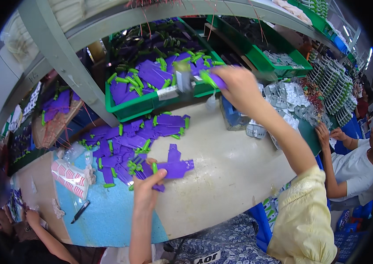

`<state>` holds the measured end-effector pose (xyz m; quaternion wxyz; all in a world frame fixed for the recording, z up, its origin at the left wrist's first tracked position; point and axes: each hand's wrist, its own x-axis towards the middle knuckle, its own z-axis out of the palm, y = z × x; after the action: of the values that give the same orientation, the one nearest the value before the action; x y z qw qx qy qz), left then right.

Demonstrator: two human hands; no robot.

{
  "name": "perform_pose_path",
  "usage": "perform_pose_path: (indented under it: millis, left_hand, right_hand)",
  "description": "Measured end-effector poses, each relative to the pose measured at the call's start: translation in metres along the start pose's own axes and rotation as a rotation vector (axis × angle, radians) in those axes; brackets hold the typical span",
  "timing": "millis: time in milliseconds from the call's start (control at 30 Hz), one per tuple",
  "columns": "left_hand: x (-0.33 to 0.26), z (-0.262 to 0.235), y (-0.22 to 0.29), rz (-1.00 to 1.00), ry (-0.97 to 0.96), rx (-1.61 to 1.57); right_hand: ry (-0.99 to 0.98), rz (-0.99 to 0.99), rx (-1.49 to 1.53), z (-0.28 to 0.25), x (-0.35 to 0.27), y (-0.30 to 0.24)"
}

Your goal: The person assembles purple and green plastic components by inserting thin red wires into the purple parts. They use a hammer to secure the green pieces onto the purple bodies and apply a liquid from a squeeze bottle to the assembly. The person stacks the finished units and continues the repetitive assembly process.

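My left hand [146, 187] is closed, thumb on top, over a flat purple plastic piece [175, 168] with a green peg-like end. It is low over the table, at the right edge of a loose pile of purple pieces with green ends [127, 141]. Higher up, my right hand [241, 90] is closed on a purple-and-green piece [213, 80], slightly smeared by motion. That hand is in front of a green crate [133, 113] heaped with the same pieces. A blurred grey block [184, 79] stands at the crate's front, left of my right hand.
Clear-wrapped grey parts [285, 97] lie at the right, near a blue box [232, 112]. A striped packet [70, 178] and a black pen [80, 212] are on the blue mat [103, 215]. Metal uprights [59, 48] frame the left. Co-workers sit at both sides.
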<state>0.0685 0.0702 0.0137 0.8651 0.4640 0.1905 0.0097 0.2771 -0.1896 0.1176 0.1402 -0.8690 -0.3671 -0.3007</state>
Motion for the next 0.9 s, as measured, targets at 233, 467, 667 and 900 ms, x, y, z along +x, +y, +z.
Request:
perform_pose_path:
  millis: [233,467,667,900]
  left_hand:
    - [-0.028,0.010,-0.006,-0.052,-0.009,-0.375]
    - [-0.033,0.001,0.025,0.128,0.076,-0.033]
    - [-0.018,0.017,0.014,0.047,-0.166,-0.141]
    - [-0.035,0.045,-0.020,-0.001,-0.265,-0.231]
  right_hand:
    - [-0.160,-0.010,-0.013,0.116,0.170,0.072]
    - [-0.176,0.257,0.681,0.055,0.113,-0.040]
    - [-0.802,0.547,1.221,-0.009,-0.068,-0.136]
    - [-0.389,0.485,1.205,0.008,-0.127,-0.146]
